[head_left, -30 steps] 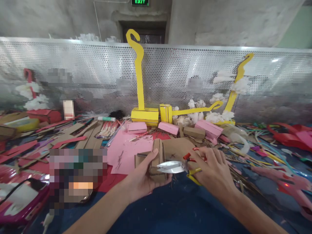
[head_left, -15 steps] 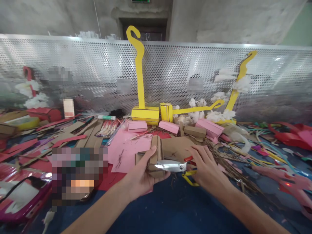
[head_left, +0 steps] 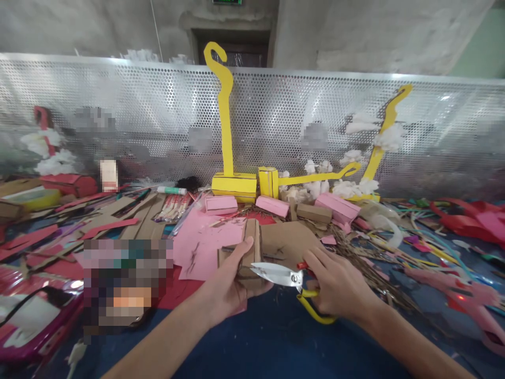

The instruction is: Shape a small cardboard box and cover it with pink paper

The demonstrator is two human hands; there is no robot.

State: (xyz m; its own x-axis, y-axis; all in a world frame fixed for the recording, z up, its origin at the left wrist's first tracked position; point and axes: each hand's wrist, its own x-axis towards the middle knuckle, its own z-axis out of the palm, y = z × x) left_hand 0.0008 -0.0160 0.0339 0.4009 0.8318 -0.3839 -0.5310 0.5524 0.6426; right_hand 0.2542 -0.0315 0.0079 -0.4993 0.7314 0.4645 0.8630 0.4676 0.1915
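Note:
My left hand (head_left: 230, 281) is closed around a small brown cardboard box (head_left: 251, 246), thumb on its front face. My right hand (head_left: 335, 279) grips a pair of scissors (head_left: 281, 274) by the handles, one red and one yellow. Their silver blades point left and reach the lower part of the box, beside my left fingers; whether they touch it I cannot tell. Behind the hands lie a flat brown cardboard sheet (head_left: 290, 237) and pink paper (head_left: 213, 234).
Yellow paper-covered hooks on box bases (head_left: 234, 184) stand along a perforated metal panel (head_left: 158, 116). Pink rolls (head_left: 272, 206) lie before them. Cardboard strips (head_left: 145, 218) spread left; twigs (head_left: 366, 258) and a pink glue gun (head_left: 465, 295) with a lit red light lie right.
My right fingers have curled in around the scissor handles, and the yellow handle has swung down and away from the red one. The left hand keeps its hold on the box.

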